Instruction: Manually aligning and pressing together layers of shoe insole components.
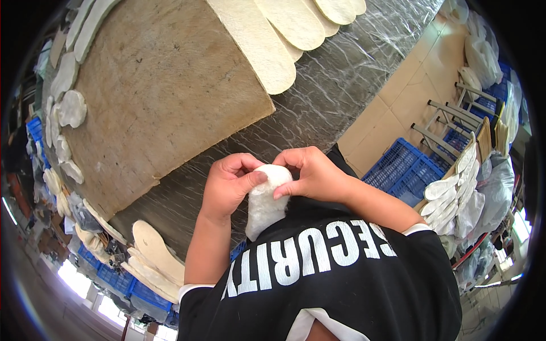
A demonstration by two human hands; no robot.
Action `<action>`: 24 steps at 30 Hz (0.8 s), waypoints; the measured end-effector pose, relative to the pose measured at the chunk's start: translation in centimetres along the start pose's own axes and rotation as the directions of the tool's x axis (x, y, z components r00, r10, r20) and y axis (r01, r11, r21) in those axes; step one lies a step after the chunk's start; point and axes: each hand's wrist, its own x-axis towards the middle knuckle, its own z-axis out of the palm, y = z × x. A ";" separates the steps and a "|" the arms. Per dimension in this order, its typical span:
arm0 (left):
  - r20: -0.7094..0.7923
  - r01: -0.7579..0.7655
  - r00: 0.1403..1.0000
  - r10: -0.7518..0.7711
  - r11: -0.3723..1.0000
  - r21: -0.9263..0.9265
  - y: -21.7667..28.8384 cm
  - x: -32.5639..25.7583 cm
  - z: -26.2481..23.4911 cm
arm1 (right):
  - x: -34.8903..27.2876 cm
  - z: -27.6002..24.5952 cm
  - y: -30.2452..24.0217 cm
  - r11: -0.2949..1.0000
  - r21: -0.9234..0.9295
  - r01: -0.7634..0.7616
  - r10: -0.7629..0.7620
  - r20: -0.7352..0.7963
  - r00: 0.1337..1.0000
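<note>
A: We have the white fleecy insole (pixel 265 202) pinched between both hands just in front of our chest, above the near edge of the plastic-wrapped table (pixel 335 91). Our left hand (pixel 227 184) clamps its rounded end with the thumb on top; our right hand (pixel 315 173) closes on the same end from the other side, fingertips curled over the rim.

B: So both grips are tight on the top, and the rest hangs free below our fingers?

A: Yes. We probably do best keeping the thumbs close together and working along the edge bit by bit, so the soft pile does not bunch.

B: And the brown board (pixel 165 91) beyond our knuckles, ringed with cream insoles (pixel 267 45)?

A: Well apart from the grip; we leave it alone.
</note>
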 end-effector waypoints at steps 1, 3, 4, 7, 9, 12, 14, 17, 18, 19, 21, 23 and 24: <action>0.002 -0.001 1.000 0.001 1.000 0.002 0.2 0.0 0.3 | -0.1 0.3 0.5 0.971 0.217 -0.097 0.106 -0.029 0.994; -0.150 -0.027 0.988 0.028 1.000 0.008 1.2 -0.2 1.3 | -0.3 1.0 1.3 0.887 0.428 -0.176 0.210 -0.033 0.977; -0.170 -0.181 0.961 0.218 0.961 0.209 1.5 -0.2 1.7 | -0.3 1.3 1.5 0.881 0.439 -0.177 0.231 -0.072 0.970; 0.047 -0.341 0.828 0.558 0.437 0.832 3.9 -1.2 2.8 | -0.3 2.0 1.2 0.913 0.386 -0.130 0.202 -0.151 0.968; 0.133 -0.375 0.817 0.561 0.342 0.861 5.0 -1.2 3.4 | -0.4 2.1 0.6 0.944 0.319 -0.081 0.147 -0.188 0.971; 0.332 -0.410 0.815 0.475 0.067 0.910 6.3 -1.3 3.9 | -0.5 2.1 -0.1 0.983 0.162 -0.082 0.113 -0.191 0.975; 0.385 -0.407 0.811 0.440 -0.047 0.912 6.5 -1.5 4.0 | -0.5 2.2 -0.2 0.993 0.110 -0.039 0.061 -0.202 0.977; 0.391 -0.406 0.820 0.417 -0.054 0.912 6.6 -1.3 4.3 | -0.4 2.1 -1.0 0.976 0.202 -0.084 0.123 -0.189 0.974; 0.394 -0.409 0.820 0.416 -0.058 0.911 6.4 -1.2 4.4 | -0.4 2.1 -1.0 0.976 0.203 -0.081 0.121 -0.193 0.974; 0.414 -0.440 0.790 0.453 -0.052 0.896 5.9 -1.1 4.5 | -0.3 2.2 -0.9 0.983 0.173 -0.062 0.100 -0.215 0.971; 0.434 -0.473 0.757 0.488 -0.048 0.880 4.9 -0.9 4.2 | -0.3 2.1 -0.5 0.989 0.145 -0.043 0.077 -0.240 0.968; 0.402 -0.510 0.770 0.495 0.098 0.855 3.9 -0.7 3.7 | -0.4 1.8 -0.1 0.996 0.087 -0.017 0.031 -0.157 0.987; 0.404 -0.511 0.770 0.494 0.097 0.854 3.6 -0.8 3.7 | -0.5 1.8 0.1 0.996 0.088 -0.017 0.030 -0.159 0.987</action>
